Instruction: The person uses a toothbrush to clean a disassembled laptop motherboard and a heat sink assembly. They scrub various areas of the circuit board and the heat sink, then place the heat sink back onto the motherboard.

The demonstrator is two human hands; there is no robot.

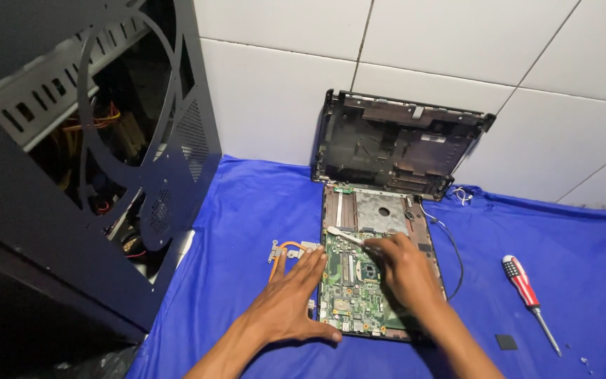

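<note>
Brushing the green motherboard (351, 288) seated in its laptop base (431, 242).

Our right hand (401, 270) pinches a small brush (345, 236); our left hand (290, 298), spread flat, rests at the board's nine o'clock edge. Open blue cloth (247, 203) lies beyond, a screwdriver (527, 291) at three o'clock.

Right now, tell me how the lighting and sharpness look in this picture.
Head view: even light on the white tiled wall and blue cloth; the open computer case lies in deep shadow; wide-angle bending at the edges; the green circuit board is fairly sharp.
</note>
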